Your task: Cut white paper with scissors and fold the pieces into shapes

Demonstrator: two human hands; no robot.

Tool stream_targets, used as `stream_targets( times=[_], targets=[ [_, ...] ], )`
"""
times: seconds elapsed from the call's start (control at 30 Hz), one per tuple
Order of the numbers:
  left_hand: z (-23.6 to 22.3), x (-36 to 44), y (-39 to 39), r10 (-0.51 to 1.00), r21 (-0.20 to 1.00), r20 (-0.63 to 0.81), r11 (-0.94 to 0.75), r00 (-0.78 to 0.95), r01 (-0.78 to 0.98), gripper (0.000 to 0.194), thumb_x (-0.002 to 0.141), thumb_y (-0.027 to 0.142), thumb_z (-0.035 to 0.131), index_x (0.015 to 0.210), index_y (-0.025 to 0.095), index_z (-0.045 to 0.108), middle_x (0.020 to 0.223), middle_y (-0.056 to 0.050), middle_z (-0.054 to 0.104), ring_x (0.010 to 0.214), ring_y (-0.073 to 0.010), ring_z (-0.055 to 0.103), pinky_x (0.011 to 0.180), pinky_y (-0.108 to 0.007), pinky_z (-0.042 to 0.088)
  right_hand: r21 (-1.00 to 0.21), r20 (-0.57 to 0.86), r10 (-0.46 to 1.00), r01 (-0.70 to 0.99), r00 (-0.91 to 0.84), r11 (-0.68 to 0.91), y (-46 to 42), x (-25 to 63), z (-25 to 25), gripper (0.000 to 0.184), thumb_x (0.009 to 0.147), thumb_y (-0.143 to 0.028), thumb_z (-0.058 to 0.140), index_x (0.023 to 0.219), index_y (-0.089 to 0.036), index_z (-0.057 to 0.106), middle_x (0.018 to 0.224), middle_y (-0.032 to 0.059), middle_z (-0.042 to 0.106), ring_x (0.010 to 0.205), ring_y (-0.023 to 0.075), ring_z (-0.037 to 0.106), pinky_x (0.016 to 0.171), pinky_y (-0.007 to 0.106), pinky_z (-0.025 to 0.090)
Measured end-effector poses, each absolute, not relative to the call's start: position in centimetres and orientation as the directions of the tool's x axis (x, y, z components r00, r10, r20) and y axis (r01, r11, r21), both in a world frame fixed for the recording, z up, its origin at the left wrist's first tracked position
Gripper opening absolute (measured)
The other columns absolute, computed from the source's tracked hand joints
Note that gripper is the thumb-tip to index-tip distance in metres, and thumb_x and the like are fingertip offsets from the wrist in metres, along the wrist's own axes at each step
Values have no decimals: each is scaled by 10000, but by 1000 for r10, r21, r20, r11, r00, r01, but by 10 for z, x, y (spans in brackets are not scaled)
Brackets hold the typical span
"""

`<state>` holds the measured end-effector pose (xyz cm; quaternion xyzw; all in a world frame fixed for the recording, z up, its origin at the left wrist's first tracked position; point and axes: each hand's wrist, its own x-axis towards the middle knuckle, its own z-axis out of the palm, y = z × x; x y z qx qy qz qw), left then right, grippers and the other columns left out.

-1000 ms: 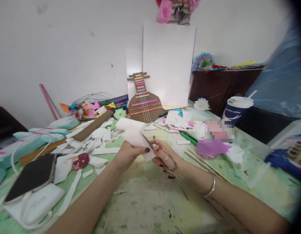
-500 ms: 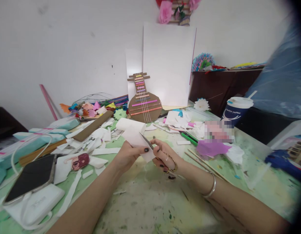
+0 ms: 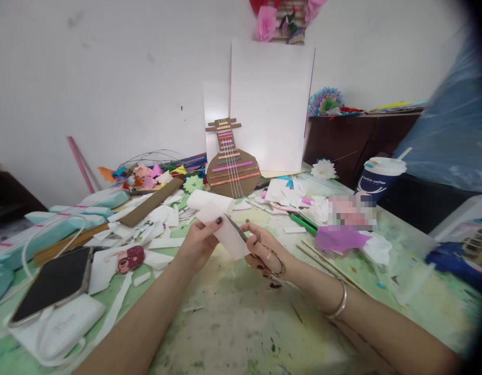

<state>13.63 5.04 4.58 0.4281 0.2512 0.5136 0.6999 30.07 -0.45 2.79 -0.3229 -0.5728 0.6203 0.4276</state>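
A white sheet of paper point(image 3: 229, 237), curled over at its far end, is pinched between the thumb and fingers of my left hand point(image 3: 201, 240). My right hand point(image 3: 266, 250) is closed round the gold-coloured handles of a pair of scissors point(image 3: 236, 227). The scissor blades point up and to the left and lie against the paper's right edge. Both hands are just above the stained green table top point(image 3: 225, 323). Whether the blades are parted is hard to make out.
Behind the paper, a cardboard lute with coloured strips point(image 3: 235, 172) leans against a white board point(image 3: 270, 104). White paper scraps point(image 3: 162, 219) lie around it. A phone point(image 3: 53, 284) is at left; a coffee cup point(image 3: 375, 179), purple paper point(image 3: 342, 238) and thin sticks point(image 3: 330, 265) are at right.
My left hand has shifted up along the paper, its thumb now nearer the scissor tips. My right hand and the scissors have stayed almost in place; the view has tilted slightly.
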Motion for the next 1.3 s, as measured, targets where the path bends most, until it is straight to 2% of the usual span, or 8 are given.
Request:
stream_targets(
  times=[0.07,0.3,0.53,1.0,1.3],
  targets=[
    [45,136,51,939,852,81,110,335,-512,199,614,221,787,747,118,681,707,-27,689,627,-125,614,604,-213,494,-985,104,895,-172,-434,31,-3,301,25,487,764,-655,468,990,-240,349,418,-137,307,283,34,214,252,118,223],
    [41,133,53,919,868,111,95,377,-487,273,662,270,753,880,118,687,797,-58,694,703,-166,638,659,-256,506,-986,102,881,-163,-463,28,-3,301,23,468,780,-641,460,999,-240,358,422,-130,309,297,33,220,262,116,220],
    [42,136,52,935,834,111,98,338,-543,177,605,192,790,716,120,674,684,-13,673,619,-121,609,579,-205,507,-985,119,874,-166,-471,45,-4,301,24,460,790,-648,431,997,-244,356,411,-135,292,295,34,196,261,118,215],
    [39,135,51,937,856,66,123,342,-502,195,567,191,814,677,106,677,650,-19,673,575,-119,600,531,-198,500,-990,72,913,-141,-401,17,-8,297,31,473,767,-666,444,966,-247,351,479,-130,285,309,24,202,269,118,223],
    [39,134,52,926,859,63,139,372,-493,166,594,194,794,675,114,674,650,-17,668,574,-122,598,536,-206,484,-993,93,909,-99,-406,58,-7,300,31,607,682,-705,518,1020,-224,369,443,-131,332,289,25,237,258,121,235]
  ],
)
